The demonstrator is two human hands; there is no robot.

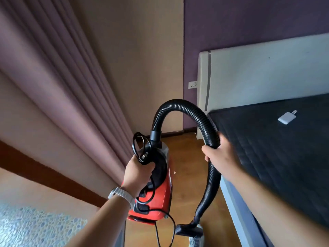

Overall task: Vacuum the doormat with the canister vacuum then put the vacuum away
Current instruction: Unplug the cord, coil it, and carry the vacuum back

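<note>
My left hand [138, 172] grips the black handle of the red canister vacuum [158, 198] and holds it off the floor, together with a loop of its black power cord and plug [143, 155]. The black ribbed hose [179, 106] arches up from the vacuum's front and comes down to my right hand [219, 157], which grips it beside the bed. Below that hand the hose hangs down to a black nozzle [188, 229] near the wooden floor. No doormat is in view.
A bed with a dark quilted mattress [276, 148] and pale headboard [258, 75] fills the right side; a small white adapter [287, 118] lies on it. Mauve curtains [58, 86] hang on the left. A wall socket [192, 84] sits by the headboard. A strip of wooden floor [187, 157] runs between.
</note>
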